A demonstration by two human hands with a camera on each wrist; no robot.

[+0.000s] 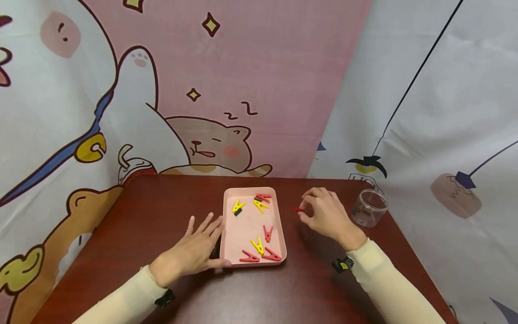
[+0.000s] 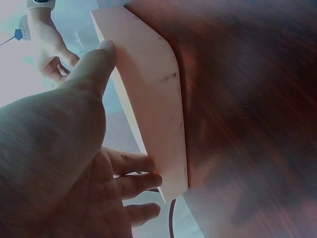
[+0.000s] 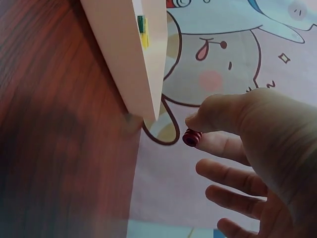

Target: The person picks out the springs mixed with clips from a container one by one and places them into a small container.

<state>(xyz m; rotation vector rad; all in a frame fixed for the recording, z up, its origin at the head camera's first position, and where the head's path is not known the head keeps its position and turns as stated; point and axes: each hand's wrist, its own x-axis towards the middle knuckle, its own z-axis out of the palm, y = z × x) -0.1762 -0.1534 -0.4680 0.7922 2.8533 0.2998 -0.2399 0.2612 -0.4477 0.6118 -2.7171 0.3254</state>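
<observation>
A pink tray (image 1: 247, 225) lies on the table with several small red and yellow clips in it, such as a yellow clip (image 1: 257, 246) and a red clip (image 1: 268, 233). Small dark green pieces (image 1: 238, 211) sit at the jaws of some clips near the far end. My left hand (image 1: 192, 252) rests against the tray's left side, fingers spread, thumb at its near corner. Right of the tray, my right hand (image 1: 327, 215) pinches a small ribbed red cylinder (image 3: 192, 138) between thumb and index finger, above the table. A dark hole shows in its end.
To the right of my right hand stands a clear round jar (image 1: 369, 208) with a few small brownish and dark pieces inside. The dark red wooden table (image 1: 259, 292) ends at a cartoon-printed cloth (image 1: 283, 90) behind and at the sides.
</observation>
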